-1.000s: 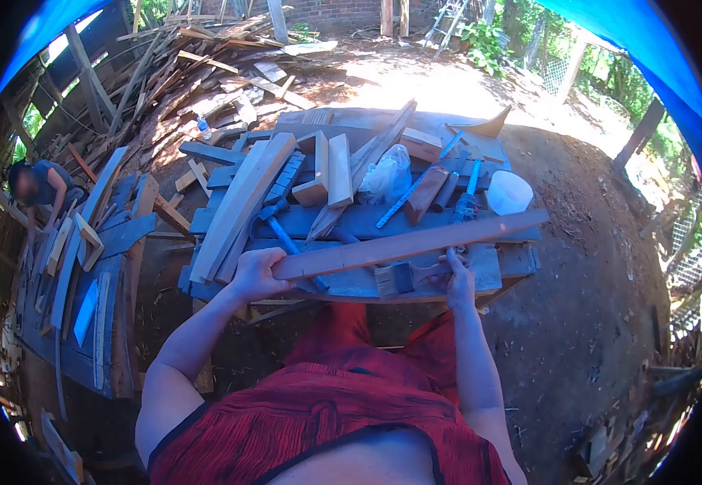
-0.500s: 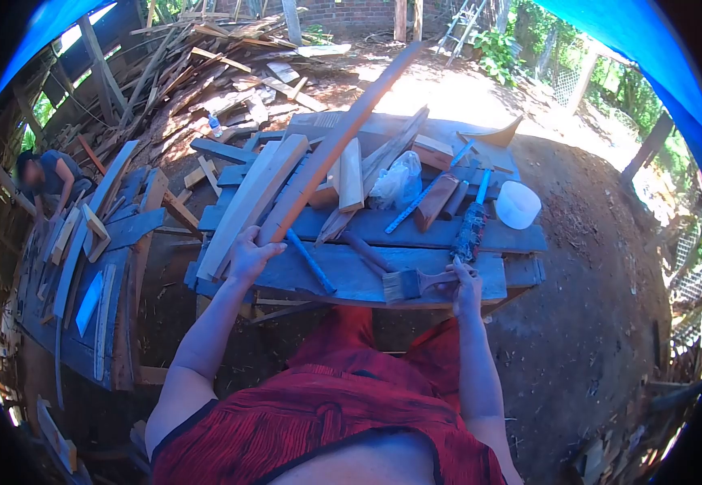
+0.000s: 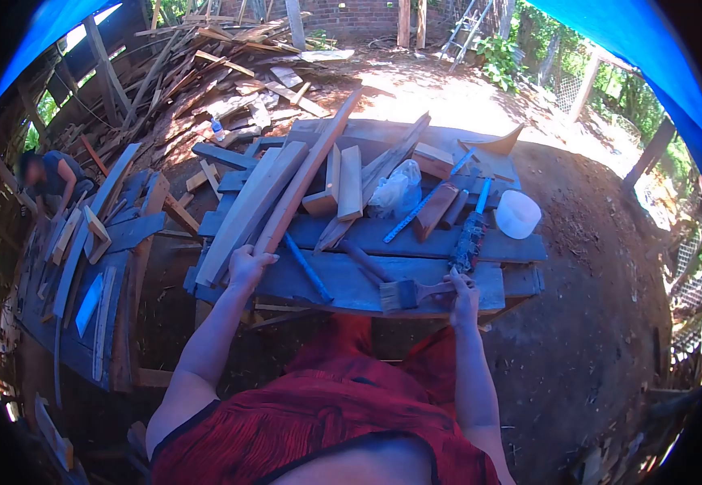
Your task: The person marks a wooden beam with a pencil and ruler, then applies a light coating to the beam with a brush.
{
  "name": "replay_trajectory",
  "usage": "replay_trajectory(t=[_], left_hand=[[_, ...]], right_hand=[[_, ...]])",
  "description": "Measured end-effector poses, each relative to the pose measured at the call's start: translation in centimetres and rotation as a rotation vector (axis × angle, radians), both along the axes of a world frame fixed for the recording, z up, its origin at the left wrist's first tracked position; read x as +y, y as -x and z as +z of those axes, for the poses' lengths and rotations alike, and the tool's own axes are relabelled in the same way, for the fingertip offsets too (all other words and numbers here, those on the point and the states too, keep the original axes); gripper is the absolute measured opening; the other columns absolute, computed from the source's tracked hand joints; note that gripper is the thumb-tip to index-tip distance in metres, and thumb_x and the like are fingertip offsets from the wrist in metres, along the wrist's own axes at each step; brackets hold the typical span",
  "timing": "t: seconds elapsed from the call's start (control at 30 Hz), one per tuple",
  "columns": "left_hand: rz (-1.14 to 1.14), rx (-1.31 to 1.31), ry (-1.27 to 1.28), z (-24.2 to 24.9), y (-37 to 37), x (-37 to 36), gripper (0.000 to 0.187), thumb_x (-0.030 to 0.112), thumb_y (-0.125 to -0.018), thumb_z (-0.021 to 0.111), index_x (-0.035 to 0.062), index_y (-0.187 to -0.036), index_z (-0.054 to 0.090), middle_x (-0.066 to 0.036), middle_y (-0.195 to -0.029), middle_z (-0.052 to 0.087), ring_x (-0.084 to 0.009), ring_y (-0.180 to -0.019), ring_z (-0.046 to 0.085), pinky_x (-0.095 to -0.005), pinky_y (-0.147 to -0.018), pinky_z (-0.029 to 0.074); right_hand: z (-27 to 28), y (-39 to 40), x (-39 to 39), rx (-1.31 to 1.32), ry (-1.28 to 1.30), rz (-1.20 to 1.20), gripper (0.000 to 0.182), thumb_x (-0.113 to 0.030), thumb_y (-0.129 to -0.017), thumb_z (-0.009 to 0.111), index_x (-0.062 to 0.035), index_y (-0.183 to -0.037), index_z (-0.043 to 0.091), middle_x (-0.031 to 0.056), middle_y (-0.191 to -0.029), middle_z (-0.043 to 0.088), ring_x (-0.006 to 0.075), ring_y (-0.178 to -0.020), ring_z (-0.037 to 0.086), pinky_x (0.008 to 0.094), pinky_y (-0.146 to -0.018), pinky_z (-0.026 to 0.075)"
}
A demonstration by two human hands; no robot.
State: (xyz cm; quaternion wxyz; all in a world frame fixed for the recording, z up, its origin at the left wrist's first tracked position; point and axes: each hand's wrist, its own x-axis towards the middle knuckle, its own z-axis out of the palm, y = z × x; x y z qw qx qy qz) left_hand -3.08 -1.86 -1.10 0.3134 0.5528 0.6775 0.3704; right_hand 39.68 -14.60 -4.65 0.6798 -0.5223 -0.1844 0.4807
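My left hand (image 3: 249, 269) is closed around the near end of a long reddish-brown wooden strip (image 3: 309, 171), which slants away over the workbench (image 3: 367, 272). Beside that strip lie pale timber pieces (image 3: 255, 206). A paintbrush (image 3: 403, 296) is in my right hand (image 3: 464, 301), its bristles pointing left over the bench's near edge. Just beyond my right hand is a dark, smeared tool with a blue end (image 3: 470, 238). A hammer-like dark handle (image 3: 360, 259) and a blue rod (image 3: 308, 269) lie between my hands.
A white plastic container (image 3: 518, 215), a clear plastic bag (image 3: 396, 191) and wood offcuts (image 3: 350, 184) sit on the bench. At left, another person (image 3: 53, 179) is by a second bench (image 3: 84, 339) with boards. Behind is a scrap-wood pile (image 3: 229, 81).
The strip's far end has dropped and swung left, bringing it down beside the pale timber. My left hand has moved slightly left and down; the paintbrush stays in my right hand.
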Motion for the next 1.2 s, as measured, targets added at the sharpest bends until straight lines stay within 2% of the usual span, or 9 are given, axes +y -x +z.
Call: replay_trajectory(t=[0.13, 0.27, 0.33, 0.47, 0.53, 0.57, 0.63, 0.73, 1.2], left_hand=[[-0.042, -0.198, 0.293, 1.5, 0.1, -0.1, 0.044, 0.027, -0.065, 0.079, -0.0052, -0.09, 0.063, -0.007, -0.065, 0.06, -0.0187, -0.059, 0.059, -0.0322, -0.058, 0.047], [-0.083, -0.016, 0.281, 3.0, -0.3, -1.1, 0.05, 0.032, -0.069, 0.077, -0.0039, -0.1, 0.061, -0.01, -0.074, 0.062, -0.022, -0.067, 0.061, -0.0361, -0.063, 0.049], [-0.151, 0.605, -0.172, 2.4, 0.3, -0.5, 0.051, 0.038, -0.072, 0.074, 0.001, -0.106, 0.062, -0.014, -0.09, 0.063, -0.0261, -0.08, 0.063, -0.0384, -0.072, 0.05], [-0.12, 0.585, -0.268, 3.8, 1.2, -0.5, 0.054, 0.041, -0.072, 0.073, 0.0067, -0.112, 0.062, -0.015, -0.113, 0.059, -0.0312, -0.097, 0.06, -0.0439, -0.083, 0.048], [-0.026, 0.972, -0.45, 5.1, 1.9, -0.3, 0.063, 0.041, -0.073, 0.072, 0.0095, -0.124, 0.055, -0.013, -0.122, 0.054, -0.035, -0.106, 0.057, -0.047, -0.088, 0.046], [-0.023, 0.971, -0.448, 5.6, 2.3, -0.1, 0.063, 0.041, -0.073, 0.072, 0.0095, -0.124, 0.055, -0.013, -0.122, 0.054, -0.035, -0.106, 0.057, -0.047, -0.088, 0.046], [0.008, 0.995, 0.038, 6.5, 3.3, 0.2, 0.073, 0.04, -0.072, 0.071, 0.0123, -0.134, 0.045, -0.015, -0.127, 0.05, -0.0377, -0.115, 0.051, -0.05, -0.093, 0.043], [-0.016, 0.856, 0.177, 5.7, 4.8, 0.6, 0.077, 0.04, -0.072, 0.072, 0.013, -0.137, 0.041, -0.02, -0.125, 0.05, -0.0377, -0.117, 0.048, -0.048, -0.096, 0.042], [0.049, 0.764, 0.072, 3.6, 5.2, -0.3, 0.07, 0.042, -0.065, 0.078, 0.0048, -0.119, 0.054, -0.021, -0.114, 0.058, -0.036, -0.11, 0.055, -0.0434, -0.092, 0.046]], right_hand=[[0.2, -0.1, 0.0, -0.016, -0.002, 0.025, 0.022, -0.025, -0.088, 0.064, -0.0038, -0.085, 0.061, 0.0077, -0.072, 0.063, 0.0174, -0.056, 0.062, 0.0306, -0.05, 0.055], [-0.1, -0.1, 0.3, -0.023, -0.005, 0.022, 0.023, -0.026, -0.088, 0.065, -0.0036, -0.084, 0.061, 0.0078, -0.07, 0.063, 0.0172, -0.053, 0.062, 0.0299, -0.048, 0.055], [0.0, -0.3, 1.2, -0.037, -0.02, 0.025, 0.024, -0.026, -0.088, 0.065, -0.0034, -0.083, 0.061, 0.0079, -0.069, 0.063, 0.0172, -0.052, 0.061, 0.0299, -0.048, 0.055], [0.0, -0.1, 1.3, -0.006, -0.018, 0.011, 0.023, -0.025, -0.088, 0.065, -0.0029, -0.082, 0.061, 0.0085, -0.068, 0.063, 0.0173, -0.05, 0.061, 0.0306, -0.049, 0.055], [0.0, -0.2, 1.3, -0.005, -0.021, 0.008, 0.023, -0.024, -0.088, 0.064, -0.0029, -0.082, 0.061, 0.0085, -0.068, 0.063, 0.0174, -0.05, 0.061, 0.031, -0.049, 0.055], [-0.2, -0.3, 1.3, 0.0, -0.025, 0.007, 0.023, -0.024, -0.088, 0.064, -0.003, -0.082, 0.061, 0.0085, -0.068, 0.063, 0.0174, -0.05, 0.061, 0.0312, -0.05, 0.055], [-0.4, -0.3, 1.3, 0.007, -0.029, 0.009, 0.022, -0.024, -0.088, 0.064, -0.0031, -0.082, 0.061, 0.0084, -0.068, 0.063, 0.0174, -0.05, 0.061, 0.0315, -0.05, 0.055], [0.0, -0.1, 1.1, 0.006, -0.039, -0.002, 0.023, -0.025, -0.088, 0.065, -0.0032, -0.081, 0.061, 0.0084, -0.067, 0.063, 0.0175, -0.05, 0.061, 0.0316, -0.05, 0.055], [-0.3, -0.5, -0.3, -0.001, -0.014, 0.038, 0.023, -0.025, -0.088, 0.065, -0.0031, -0.084, 0.061, 0.0086, -0.073, 0.063, 0.019, -0.055, 0.062, 0.0318, -0.051, 0.055]])
